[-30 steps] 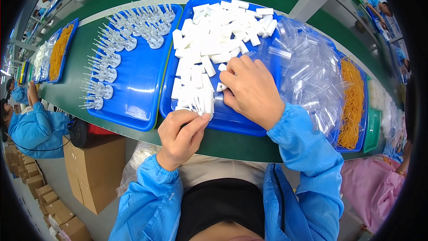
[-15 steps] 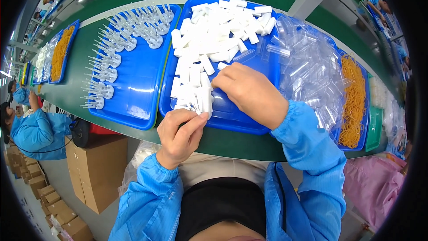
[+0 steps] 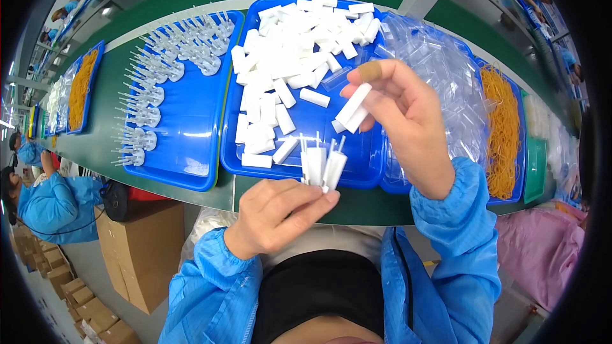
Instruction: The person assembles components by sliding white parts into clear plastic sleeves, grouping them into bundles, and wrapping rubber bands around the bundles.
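Right hand [image 3: 398, 111] now lifted off blue tray [image 3: 319, 118], pinching white caps [image 3: 352, 107]; left hand [image 3: 280, 213] still gripping capped bundle [image 3: 320, 164].

Left hand [image 3: 277, 207] grips a bundle of white pieces [image 3: 320, 165]; right hand [image 3: 401, 111] pinches two white sticks [image 3: 352, 109].

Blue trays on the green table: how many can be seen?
4, maybe more hidden. One far left with yellow bands, one holding clear pin parts, one holding white pieces, one at right under clear bags.
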Motion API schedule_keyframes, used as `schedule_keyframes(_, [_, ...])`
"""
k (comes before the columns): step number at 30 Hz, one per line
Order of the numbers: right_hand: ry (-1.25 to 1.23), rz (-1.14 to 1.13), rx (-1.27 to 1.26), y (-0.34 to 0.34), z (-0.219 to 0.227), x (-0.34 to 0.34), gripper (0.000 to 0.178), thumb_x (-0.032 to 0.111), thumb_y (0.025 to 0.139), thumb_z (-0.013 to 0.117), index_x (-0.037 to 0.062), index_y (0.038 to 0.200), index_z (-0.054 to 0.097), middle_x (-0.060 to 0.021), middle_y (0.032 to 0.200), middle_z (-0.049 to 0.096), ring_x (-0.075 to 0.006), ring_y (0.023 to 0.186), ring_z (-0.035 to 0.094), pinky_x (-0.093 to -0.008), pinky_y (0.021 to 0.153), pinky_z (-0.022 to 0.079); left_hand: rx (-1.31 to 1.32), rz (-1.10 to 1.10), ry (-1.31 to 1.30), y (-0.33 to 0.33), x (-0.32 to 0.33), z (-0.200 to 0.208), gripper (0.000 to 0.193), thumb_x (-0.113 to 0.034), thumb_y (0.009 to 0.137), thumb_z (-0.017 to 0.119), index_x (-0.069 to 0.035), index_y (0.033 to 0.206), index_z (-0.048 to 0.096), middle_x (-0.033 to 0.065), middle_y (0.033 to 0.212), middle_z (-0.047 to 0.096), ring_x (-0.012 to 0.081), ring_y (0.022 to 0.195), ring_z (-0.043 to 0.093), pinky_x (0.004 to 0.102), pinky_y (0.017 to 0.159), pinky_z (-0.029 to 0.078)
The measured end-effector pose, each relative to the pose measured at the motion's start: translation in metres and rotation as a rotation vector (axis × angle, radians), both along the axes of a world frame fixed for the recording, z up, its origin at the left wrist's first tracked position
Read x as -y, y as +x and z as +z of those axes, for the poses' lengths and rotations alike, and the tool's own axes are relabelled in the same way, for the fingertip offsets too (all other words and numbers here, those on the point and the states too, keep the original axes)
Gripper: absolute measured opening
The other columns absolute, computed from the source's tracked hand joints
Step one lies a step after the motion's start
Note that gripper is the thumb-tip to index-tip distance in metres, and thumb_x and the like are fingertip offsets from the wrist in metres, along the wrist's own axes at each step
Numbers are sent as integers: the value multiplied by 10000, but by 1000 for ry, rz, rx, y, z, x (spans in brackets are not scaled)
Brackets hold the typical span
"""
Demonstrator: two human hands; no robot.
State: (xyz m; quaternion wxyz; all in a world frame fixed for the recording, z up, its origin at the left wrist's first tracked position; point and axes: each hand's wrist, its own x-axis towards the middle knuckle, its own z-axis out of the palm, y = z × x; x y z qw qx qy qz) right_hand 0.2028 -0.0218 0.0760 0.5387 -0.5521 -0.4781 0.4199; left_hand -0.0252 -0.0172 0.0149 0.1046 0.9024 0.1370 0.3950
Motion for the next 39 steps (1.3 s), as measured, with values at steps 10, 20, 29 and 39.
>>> schedule_keyframes(10, [-2,265,137,-3,-6,21,148,27,959,575,-7,1051,686,-125,993,720,-181,837,700,-280,697,537,-13,60,-27,3,-6,-2,471,-11,624,765,-109,1085,767,18,977,670,192,808,614,284,656,525])
schedule_keyframes(20, [177,406,223,-7,-14,23,229,25,910,651,28,1139,642,-118,1000,701,-242,836,688,-311,717,541,212,138,-103,-1,-15,-19,430,-12,725,821,-88,1109,642,101,1023,648,256,830,649,336,668,548])
schedule_keyframes(29, [413,142,1118,22,-15,-4,369,-41,813,648,44,1172,658,-71,1106,674,-241,936,642,-336,746,520,198,190,-95,-6,-14,-22,433,26,659,838,-72,1053,687,81,936,649,260,806,662,332,650,556])
schedule_keyframes(39, [270,323,1752,-2,-47,-14,183,96,803,635,84,983,609,-53,796,550,-204,782,589,-326,634,444,149,203,-109,-3,-10,-24,405,55,635,827,-75,1005,725,50,900,649,229,772,632,318,618,517])
